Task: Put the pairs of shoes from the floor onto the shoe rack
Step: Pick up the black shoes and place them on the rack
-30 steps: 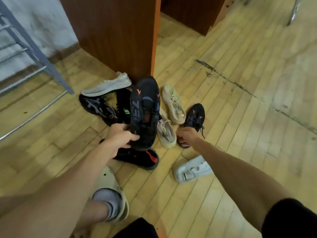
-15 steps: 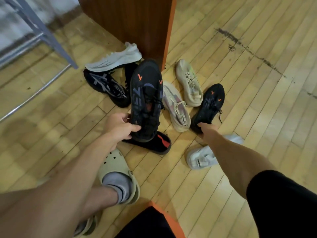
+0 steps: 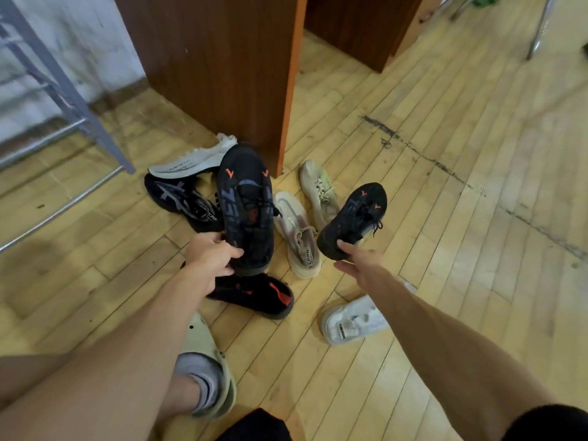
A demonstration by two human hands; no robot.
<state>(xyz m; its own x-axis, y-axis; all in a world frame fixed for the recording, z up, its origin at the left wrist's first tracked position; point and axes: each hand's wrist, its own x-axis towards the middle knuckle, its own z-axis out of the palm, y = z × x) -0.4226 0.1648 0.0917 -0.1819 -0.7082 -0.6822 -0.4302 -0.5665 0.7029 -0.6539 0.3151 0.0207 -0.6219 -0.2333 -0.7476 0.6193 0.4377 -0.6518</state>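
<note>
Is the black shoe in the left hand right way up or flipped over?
Right way up: the black shoe shows its laces and top, left hand gripping its heel.

Right hand [image 3: 362,265] lifted second black shoe [image 3: 353,218] off floor [image 3: 445,265].

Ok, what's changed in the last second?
The right hand has lifted the second black shoe by its heel off the floor. The left hand still holds the first black shoe up; the beige shoes stay on the floor.
</note>
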